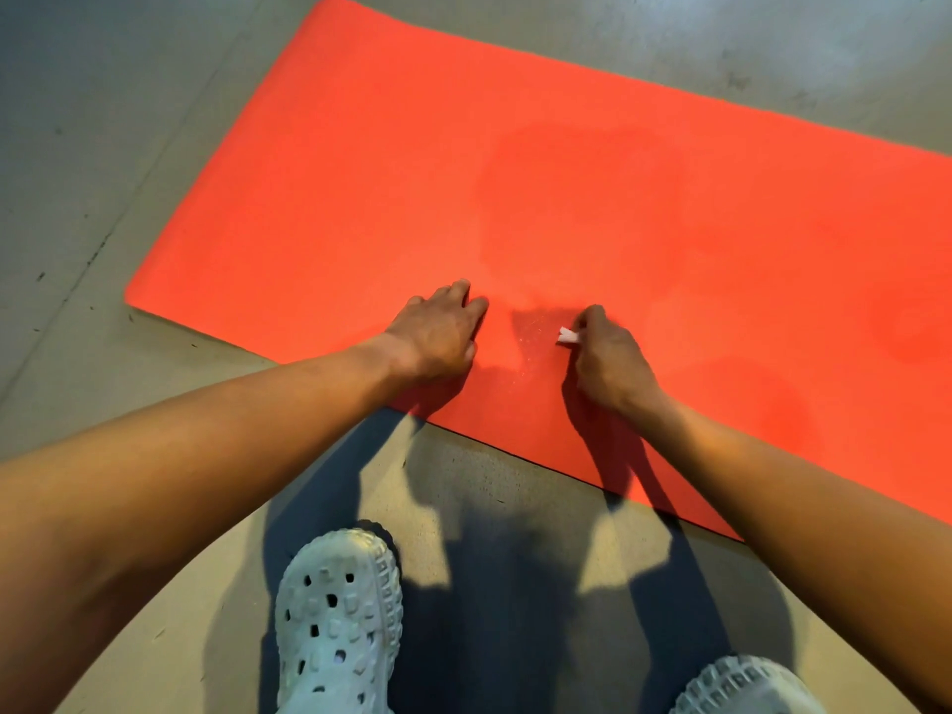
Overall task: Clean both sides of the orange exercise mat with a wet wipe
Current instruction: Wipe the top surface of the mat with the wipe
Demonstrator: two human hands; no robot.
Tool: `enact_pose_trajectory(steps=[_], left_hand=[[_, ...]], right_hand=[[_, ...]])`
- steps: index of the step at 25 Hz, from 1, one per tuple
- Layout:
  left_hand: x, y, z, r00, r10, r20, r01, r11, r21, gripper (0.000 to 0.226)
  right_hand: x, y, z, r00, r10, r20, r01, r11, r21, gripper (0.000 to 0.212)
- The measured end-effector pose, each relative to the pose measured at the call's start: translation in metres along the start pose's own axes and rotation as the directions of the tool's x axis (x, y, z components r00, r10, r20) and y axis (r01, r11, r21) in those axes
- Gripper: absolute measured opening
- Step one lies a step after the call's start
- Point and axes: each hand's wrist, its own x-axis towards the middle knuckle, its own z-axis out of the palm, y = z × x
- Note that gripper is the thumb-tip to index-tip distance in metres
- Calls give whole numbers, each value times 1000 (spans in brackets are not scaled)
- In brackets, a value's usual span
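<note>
The orange exercise mat (463, 162) lies flat on the floor, running from the upper left to the right edge of the view. A darker damp patch shows on it just beyond my hands. My left hand (438, 334) rests palm down on the mat near its front edge, fingers fairly straight. My right hand (605, 360) sits a little to the right on the mat, fingers curled round a crumpled white wet wipe (566, 336), of which only a small end sticks out. Fine pale specks lie on the mat between the two hands.
Grey concrete floor (103, 146) surrounds the mat. My two pale perforated clogs, left (337, 623) and right (747, 687), stand on the floor in front of the mat's near edge. Arm shadows fall across the floor and mat edge.
</note>
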Motion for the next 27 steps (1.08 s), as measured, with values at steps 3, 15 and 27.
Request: enact_pose_trajectory(steps=[3, 15, 27], left_hand=[[0, -4, 3, 999, -53, -10, 53, 999, -15, 57], [-18, -25, 9, 992, 33, 122, -36, 999, 19, 126], [-29, -35, 14, 931, 292, 217, -337, 918, 210, 134]], right_hand=[[2, -7, 8, 991, -119, 54, 118, 993, 19, 26], [19, -28, 4, 957, -281, 73, 286, 955, -80, 22], [22, -15, 6, 950, -310, -38, 311, 951, 4, 15]])
